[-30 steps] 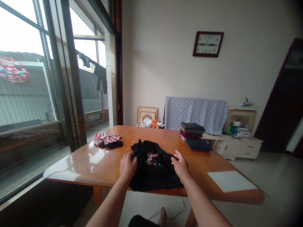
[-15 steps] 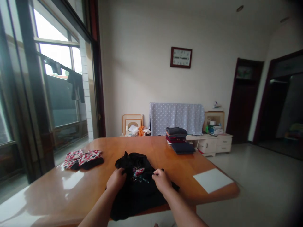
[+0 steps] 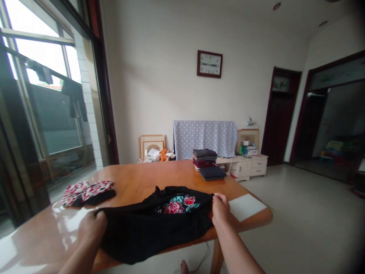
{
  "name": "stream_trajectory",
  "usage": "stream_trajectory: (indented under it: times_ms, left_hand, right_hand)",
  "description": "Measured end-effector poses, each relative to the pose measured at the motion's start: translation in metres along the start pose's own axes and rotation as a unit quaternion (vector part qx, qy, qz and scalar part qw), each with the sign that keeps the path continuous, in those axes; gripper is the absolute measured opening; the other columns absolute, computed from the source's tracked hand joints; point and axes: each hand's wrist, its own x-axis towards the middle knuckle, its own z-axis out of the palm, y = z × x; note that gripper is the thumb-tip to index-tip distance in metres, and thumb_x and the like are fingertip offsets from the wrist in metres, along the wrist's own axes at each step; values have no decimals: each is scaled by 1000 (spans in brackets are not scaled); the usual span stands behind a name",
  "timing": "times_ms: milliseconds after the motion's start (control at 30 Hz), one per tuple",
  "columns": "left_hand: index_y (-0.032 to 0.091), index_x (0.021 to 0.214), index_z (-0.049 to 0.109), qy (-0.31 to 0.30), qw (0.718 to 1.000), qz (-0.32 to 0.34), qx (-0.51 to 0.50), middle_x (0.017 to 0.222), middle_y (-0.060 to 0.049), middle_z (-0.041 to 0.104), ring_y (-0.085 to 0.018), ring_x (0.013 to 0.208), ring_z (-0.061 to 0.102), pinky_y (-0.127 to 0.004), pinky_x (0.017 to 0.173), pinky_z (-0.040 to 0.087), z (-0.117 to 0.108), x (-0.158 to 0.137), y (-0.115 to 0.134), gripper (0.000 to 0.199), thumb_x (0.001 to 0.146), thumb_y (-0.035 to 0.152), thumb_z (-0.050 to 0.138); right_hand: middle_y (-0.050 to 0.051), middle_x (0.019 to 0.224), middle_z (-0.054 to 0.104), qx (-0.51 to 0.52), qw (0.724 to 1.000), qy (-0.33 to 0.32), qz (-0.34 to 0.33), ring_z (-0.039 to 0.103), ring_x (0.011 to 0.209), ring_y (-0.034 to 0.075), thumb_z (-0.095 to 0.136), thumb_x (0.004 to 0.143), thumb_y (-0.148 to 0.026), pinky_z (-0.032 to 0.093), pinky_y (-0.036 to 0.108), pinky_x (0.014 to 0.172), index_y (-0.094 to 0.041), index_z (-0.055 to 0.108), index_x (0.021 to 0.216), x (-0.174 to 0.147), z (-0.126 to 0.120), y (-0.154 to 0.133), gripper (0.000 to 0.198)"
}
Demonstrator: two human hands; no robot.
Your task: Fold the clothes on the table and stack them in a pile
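Both hands grip a black cloth garment (image 3: 154, 228) with a shiny red-and-teal floral design, stretched wide along the near edge of the glossy orange-brown wooden table (image 3: 137, 175) — left hand (image 3: 91, 227) pinching one end, right hand (image 3: 220, 209) the other. A flat white rectangular sheet (image 3: 247, 207) lies near the right corner; a stack of folded dark clothes (image 3: 206, 158) stands by the far right corner.
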Motion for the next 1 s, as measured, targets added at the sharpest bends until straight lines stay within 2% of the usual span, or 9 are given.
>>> stream_trajectory:
  times_ms: [67, 133, 267, 400, 567, 667, 767, 867, 1000]
  left_hand:
    - [15, 95, 72, -6, 1000, -21, 2, 81, -16, 70, -36, 78, 67, -40, 65, 52, -4, 1, -5, 39, 80, 40, 47]
    - [15, 102, 72, -10, 999, -33, 9, 90, -17, 71, -36, 85, 67, -41, 69, 53, -5, -4, -2, 41, 80, 40, 48]
    - [21, 123, 66, 38, 997, -29, 59, 124, -21, 63, -44, 108, 61, -52, 84, 50, -1, -26, 27, 52, 80, 48, 53]
    - [25, 123, 64, 48, 993, 83, 66, 134, -15, 58, -41, 123, 52, -54, 95, 44, 10, -49, 66, 45, 88, 46, 47]
    - [18, 125, 60, -76, 972, 223, 11, 130, -13, 62, -30, 121, 56, -41, 102, 42, 38, -62, 108, 40, 94, 35, 43]
    - [20, 129, 57, -142, 961, 237, -7, 136, -12, 59, -26, 122, 57, -35, 99, 43, 61, -68, 131, 39, 94, 32, 45]
    - [23, 129, 58, -178, 951, 251, -13, 136, -11, 60, -25, 122, 58, -33, 97, 44, 84, -74, 152, 40, 92, 34, 51]
    - [21, 132, 57, -209, 946, 246, -18, 142, -14, 55, -28, 122, 58, -35, 97, 44, 103, -79, 169, 48, 87, 37, 59]
    - [19, 132, 59, -248, 943, 221, -37, 138, -16, 59, -31, 123, 58, -34, 97, 44, 122, -82, 181, 59, 75, 33, 71]
  right_hand:
    - [10, 103, 70, -14, 997, 67, 33, 66, 98, 26, 46, 80, -40, 54, 36, 84, -19, 60, 111, 7, -11, 8, 40]
    - [11, 106, 70, -37, 996, 83, 25, 66, 100, 26, 44, 81, -40, 54, 35, 85, -19, 61, 114, 11, -17, 13, 42]
    - [13, 113, 69, -97, 994, 39, -36, 64, 108, 28, 47, 81, -40, 49, 37, 95, -15, 62, 119, 13, -17, 17, 48]
    - [16, 125, 64, -171, 981, -11, -89, 59, 119, 31, 51, 81, -41, 44, 39, 102, -15, 63, 125, 11, -12, 11, 52]
    - [15, 116, 68, -250, 955, -143, -73, 64, 109, 30, 56, 84, -42, 47, 38, 94, -14, 52, 140, 1, -8, 11, 63]
    - [17, 115, 68, -303, 930, -193, -72, 66, 106, 28, 60, 81, -34, 48, 35, 92, -11, 52, 141, -4, -7, 16, 64]
    - [15, 118, 68, -331, 916, -206, -90, 66, 108, 28, 60, 78, -28, 47, 34, 92, -16, 66, 125, -4, -7, 22, 49]
    - [10, 115, 69, -327, 914, -224, -88, 67, 105, 26, 59, 78, -26, 48, 32, 90, -23, 73, 111, 0, -9, 27, 36]
    - [8, 113, 70, -303, 920, -238, -74, 67, 102, 22, 59, 75, -23, 49, 29, 87, -24, 72, 110, 5, -10, 34, 38]
